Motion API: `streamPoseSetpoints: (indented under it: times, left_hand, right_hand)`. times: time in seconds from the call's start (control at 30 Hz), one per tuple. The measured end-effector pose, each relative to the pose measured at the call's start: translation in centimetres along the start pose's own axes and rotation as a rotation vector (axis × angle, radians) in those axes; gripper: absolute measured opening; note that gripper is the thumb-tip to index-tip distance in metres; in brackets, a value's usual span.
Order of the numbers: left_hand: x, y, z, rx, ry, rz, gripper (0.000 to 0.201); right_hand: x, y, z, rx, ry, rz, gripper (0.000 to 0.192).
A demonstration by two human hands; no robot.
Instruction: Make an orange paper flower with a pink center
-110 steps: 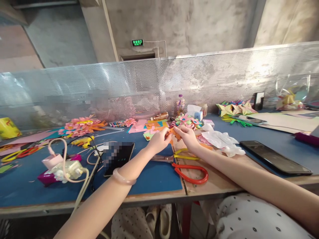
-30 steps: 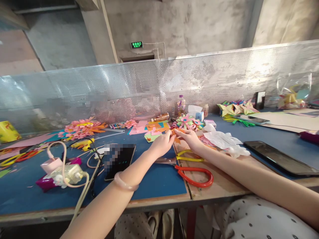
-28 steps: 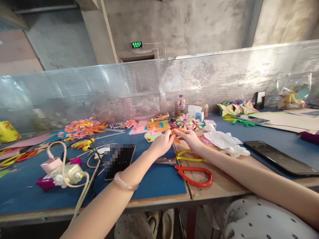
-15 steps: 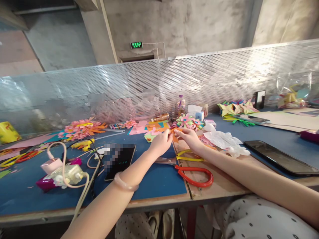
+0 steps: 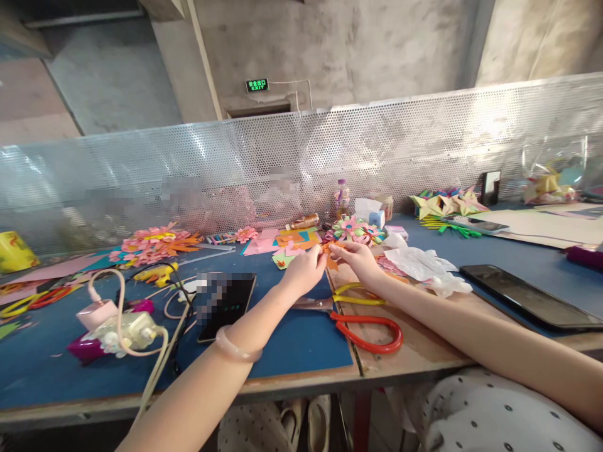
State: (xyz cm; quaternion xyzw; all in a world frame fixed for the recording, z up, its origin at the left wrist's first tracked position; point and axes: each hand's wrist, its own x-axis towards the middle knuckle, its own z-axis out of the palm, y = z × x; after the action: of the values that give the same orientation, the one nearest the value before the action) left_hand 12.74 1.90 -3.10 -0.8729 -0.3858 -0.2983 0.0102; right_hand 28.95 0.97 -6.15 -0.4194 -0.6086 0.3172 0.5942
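Observation:
My left hand point(image 5: 308, 269) and my right hand point(image 5: 358, 262) meet over the middle of the table, fingertips almost together. Between them they pinch a small piece of orange paper point(image 5: 331, 247), mostly covered by the fingers. Just below my hands lie large scissors point(image 5: 370, 331) with one red and one yellow handle, the blades pointing left. Beyond my fingers sit a pink and green paper flower point(image 5: 352, 230) and a stack of coloured paper sheets point(image 5: 264, 243). Crumpled white tissue point(image 5: 419, 260) lies right of my right hand.
On the left are a power strip with plugs point(image 5: 113, 329), a yellow glue gun point(image 5: 157, 274), a dark tablet point(image 5: 228, 307) and pink paper flowers point(image 5: 153, 242). A black phone point(image 5: 532, 295) lies at right. A perforated metal screen point(image 5: 377, 150) runs along the back.

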Motion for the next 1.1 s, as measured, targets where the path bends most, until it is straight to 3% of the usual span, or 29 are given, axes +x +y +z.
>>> streamPoseSetpoints:
  times: [1.1]
  left_hand:
    - [-0.23,0.11,-0.21,0.045,-0.062,0.025,0.02]
  right_hand:
    - [0.17,0.09,0.12,-0.115,0.025,-0.009,0.022]
